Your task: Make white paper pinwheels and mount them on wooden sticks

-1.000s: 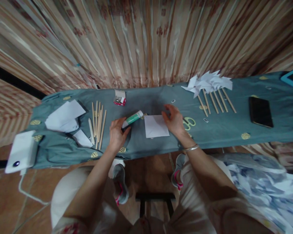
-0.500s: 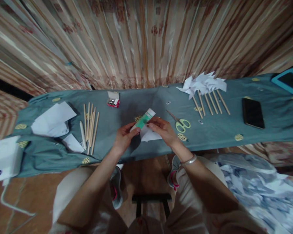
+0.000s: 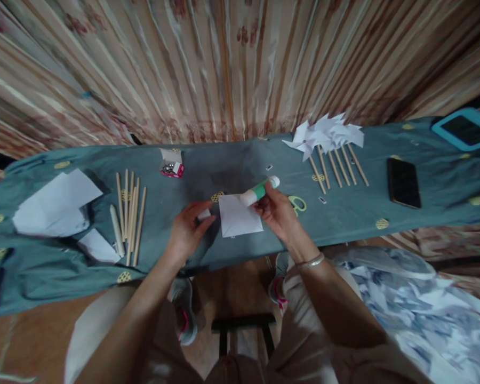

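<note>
In my right hand [image 3: 278, 213] is a green and white glue stick [image 3: 260, 192], its end tilted down over the upper right corner of a folded white paper square [image 3: 240, 217]. Between the thumb and fingers of my left hand [image 3: 191, 228] sits a small white cap [image 3: 204, 214], a little left of that paper. The paper lies flat on the cloth, with crease lines across it. Just right of my right hand, green-handled scissors [image 3: 298, 204] are partly covered by it.
Wooden sticks [image 3: 134, 218] and white paper sheets [image 3: 56, 205] lie at the left. An opened small box [image 3: 172, 164] of metal pieces stands behind. Paper pinwheels [image 3: 330, 136] on sticks, a phone [image 3: 404, 183] and a blue-framed tablet [image 3: 466, 129] lie right. A plastic bag [image 3: 424, 304] of paper stands below.
The cap has come off the glue stick and is now in my left hand, drawn left. My right hand has taken the stick to the right, over the paper. The view has shifted slightly.
</note>
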Available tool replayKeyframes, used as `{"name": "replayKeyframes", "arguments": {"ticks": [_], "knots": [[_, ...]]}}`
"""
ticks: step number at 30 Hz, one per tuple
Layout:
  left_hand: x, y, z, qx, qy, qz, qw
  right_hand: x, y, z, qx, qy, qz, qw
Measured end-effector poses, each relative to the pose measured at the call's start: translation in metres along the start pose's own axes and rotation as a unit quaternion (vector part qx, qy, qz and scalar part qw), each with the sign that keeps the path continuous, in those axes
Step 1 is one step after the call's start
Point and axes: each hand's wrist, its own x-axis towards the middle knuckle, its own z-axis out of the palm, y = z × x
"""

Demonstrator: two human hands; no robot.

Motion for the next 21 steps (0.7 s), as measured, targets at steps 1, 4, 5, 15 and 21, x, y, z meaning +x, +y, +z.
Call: {"name": "replayKeyframes", "arguments": {"ticks": [1,4,5,15,21], "knots": [[0.001,-0.005,-0.004,0.071,0.011,0.046,0.996,0.000,-0.001,0.000,0.017,0.001,0.024,1.000],[0.001,-0.015,-0.011,0.207,0.003,0.127,0.970,-0.004,-0.002,0.001,0.068,-0.010,0.086,0.994],[0.000,-0.018,-0.012,0.229,-0.001,0.142,0.963,-0.006,-0.002,0.001,0.080,-0.016,0.098,0.992],[-0.001,-0.022,-0.005,0.266,0.088,0.199,0.939,-0.011,-0.005,-0.007,-0.061,-0.048,-0.018,0.997],[-0.023,0.004,0.031,0.285,-0.033,0.296,0.911,-0.013,0.002,-0.012,-0.368,-0.009,-0.208,0.906]]}}
